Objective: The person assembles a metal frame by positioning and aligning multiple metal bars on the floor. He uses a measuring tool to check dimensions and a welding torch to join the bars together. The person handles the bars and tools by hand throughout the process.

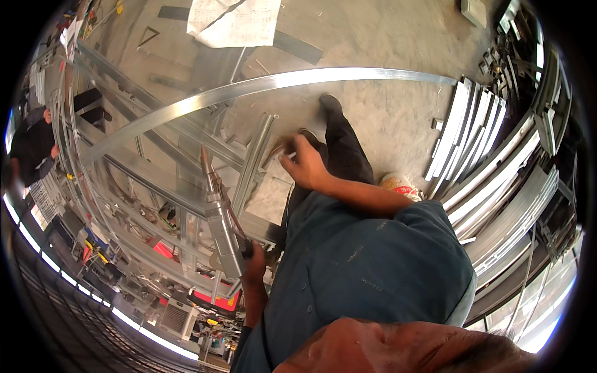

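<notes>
My left hand [254, 268] is closed round the dark grip of a silver gun-shaped tool [225, 233]. The tool's long tapered nose points away from me, over metal frame bars [168, 196] on my left. In front of my body, my right hand [305, 165] is raised with its fingers curled together. Its fingertips are blurred, so anything between them cannot be made out. Several parallel metal channels [256, 158] run just left of that hand. Beyond both hands, a long shiny metal strip [273, 82] arcs across the view.
A torn paper sheet [239, 22] lies at the far side. Stacked metal profiles [466, 127] and longer bars [516, 230] line the right. At the far left, another person [31, 146] in dark clothes has hands near the frame. A red case [214, 300] sits lower left.
</notes>
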`<state>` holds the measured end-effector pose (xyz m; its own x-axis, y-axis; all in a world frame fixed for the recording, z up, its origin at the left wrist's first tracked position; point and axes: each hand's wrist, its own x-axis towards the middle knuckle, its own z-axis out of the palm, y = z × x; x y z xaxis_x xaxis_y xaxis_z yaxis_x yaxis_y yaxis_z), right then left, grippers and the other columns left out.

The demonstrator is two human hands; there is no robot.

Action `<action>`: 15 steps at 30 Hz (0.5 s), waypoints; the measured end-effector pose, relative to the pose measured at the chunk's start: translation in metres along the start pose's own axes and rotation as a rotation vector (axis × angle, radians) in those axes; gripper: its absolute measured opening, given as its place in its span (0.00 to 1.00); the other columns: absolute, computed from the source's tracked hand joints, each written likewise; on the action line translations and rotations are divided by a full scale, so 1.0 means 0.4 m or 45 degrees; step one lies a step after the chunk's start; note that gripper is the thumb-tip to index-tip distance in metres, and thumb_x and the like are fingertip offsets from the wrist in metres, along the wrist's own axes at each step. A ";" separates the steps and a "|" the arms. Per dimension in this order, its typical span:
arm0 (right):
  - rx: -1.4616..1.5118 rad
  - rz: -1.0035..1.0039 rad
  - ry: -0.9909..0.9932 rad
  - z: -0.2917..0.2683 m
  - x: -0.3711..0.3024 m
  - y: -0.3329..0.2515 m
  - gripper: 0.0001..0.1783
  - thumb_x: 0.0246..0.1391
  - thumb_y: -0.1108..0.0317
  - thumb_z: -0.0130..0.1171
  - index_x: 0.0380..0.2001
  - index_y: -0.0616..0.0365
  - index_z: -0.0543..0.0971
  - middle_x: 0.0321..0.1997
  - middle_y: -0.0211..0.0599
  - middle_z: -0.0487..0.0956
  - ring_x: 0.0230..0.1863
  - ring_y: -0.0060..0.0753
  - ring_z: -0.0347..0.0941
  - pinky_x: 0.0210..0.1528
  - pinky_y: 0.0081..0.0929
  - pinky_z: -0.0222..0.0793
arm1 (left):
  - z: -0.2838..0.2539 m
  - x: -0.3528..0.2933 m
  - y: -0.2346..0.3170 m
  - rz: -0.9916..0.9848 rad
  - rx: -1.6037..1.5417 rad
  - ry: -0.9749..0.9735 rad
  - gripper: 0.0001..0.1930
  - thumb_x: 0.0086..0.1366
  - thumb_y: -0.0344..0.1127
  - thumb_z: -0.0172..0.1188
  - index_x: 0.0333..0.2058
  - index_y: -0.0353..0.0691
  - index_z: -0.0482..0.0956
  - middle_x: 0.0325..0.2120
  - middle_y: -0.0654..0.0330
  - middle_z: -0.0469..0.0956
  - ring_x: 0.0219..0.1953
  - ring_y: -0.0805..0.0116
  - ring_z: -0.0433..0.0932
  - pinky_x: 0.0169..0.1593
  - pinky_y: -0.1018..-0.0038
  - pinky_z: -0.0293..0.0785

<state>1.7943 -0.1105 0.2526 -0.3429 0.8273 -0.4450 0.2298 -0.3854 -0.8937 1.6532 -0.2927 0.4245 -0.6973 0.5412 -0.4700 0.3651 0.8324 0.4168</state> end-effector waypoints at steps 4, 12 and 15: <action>-0.011 -0.049 -0.482 0.035 -0.107 -0.038 0.24 0.53 0.64 0.62 0.51 0.64 0.73 0.41 0.50 0.80 0.45 0.49 0.78 0.49 0.41 0.73 | -0.009 0.016 -0.060 0.353 -0.133 -0.020 0.21 0.59 0.31 0.67 0.49 0.30 0.75 0.38 0.55 0.79 0.38 0.64 0.78 0.44 0.68 0.75; -0.217 -0.159 -0.737 0.101 -0.183 -0.073 0.25 0.56 0.65 0.61 0.55 0.65 0.73 0.49 0.48 0.81 0.51 0.40 0.79 0.52 0.35 0.73 | -0.049 -0.060 -0.053 0.689 -0.288 0.297 0.35 0.50 0.39 0.71 0.59 0.42 0.73 0.44 0.50 0.80 0.43 0.49 0.80 0.46 0.58 0.77; -0.245 -0.166 -0.774 0.134 -0.190 -0.097 0.20 0.55 0.67 0.63 0.50 0.65 0.76 0.46 0.42 0.82 0.48 0.32 0.79 0.51 0.31 0.73 | -0.086 -0.123 -0.079 0.562 -0.294 0.157 0.40 0.51 0.42 0.69 0.64 0.45 0.66 0.50 0.50 0.77 0.51 0.47 0.77 0.53 0.57 0.75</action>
<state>1.7625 -0.1804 0.3180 -0.8202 0.4621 -0.3372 0.2910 -0.1705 -0.9414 1.6546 -0.3498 0.4611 -0.5802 0.8054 -0.1211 0.5050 0.4724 0.7223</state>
